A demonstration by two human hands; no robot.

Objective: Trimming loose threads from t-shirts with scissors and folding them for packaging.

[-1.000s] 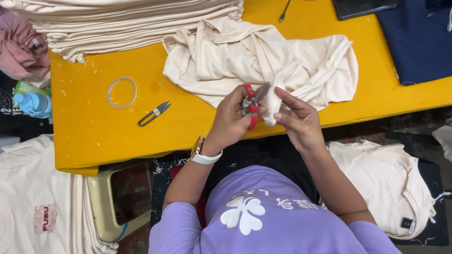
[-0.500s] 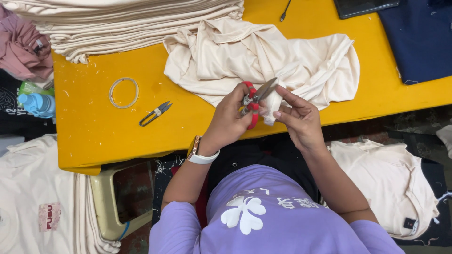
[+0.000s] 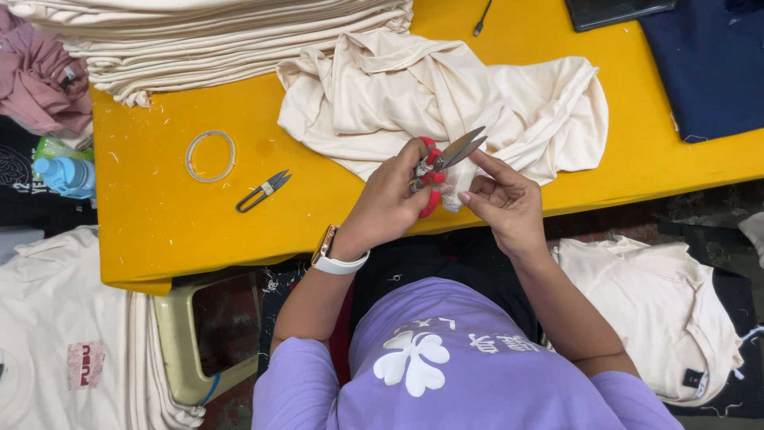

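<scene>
- My left hand (image 3: 390, 203) has its fingers curled tight round the red handles of the scissors (image 3: 442, 159). The grey blades stand a little apart and point up and to the right.
- My right hand (image 3: 501, 203) pinches a small fold of cloth between thumb and fingers, just beside the handles. The forefinger is stretched out and touches the blades near their tips.
- That fold belongs to the cream garment (image 3: 398, 87), which lies loose and rumpled on the yellow table (image 3: 159, 231). Its near edge hangs over the table's front into my hands.
- As I judge it, the snipping on this piece is mid-way. The blades are at the cloth, though I cannot tell whether they are cutting a thread or only lined up.
- On the table to the left, well apart from both hands, lie a small pair of thread snips (image 3: 263, 191) and a thin pale ring (image 3: 210, 155); neither is in use.
- Farther out, a stack of folded cream cloth (image 3: 199, 40) sits along the far edge of the table, and more cream garments lie low on the right (image 3: 645, 302) and on the left (image 3: 48, 318).
- Which of these piles is finished and which waits I cannot tell — only that one garment is in hand and many are about.
</scene>
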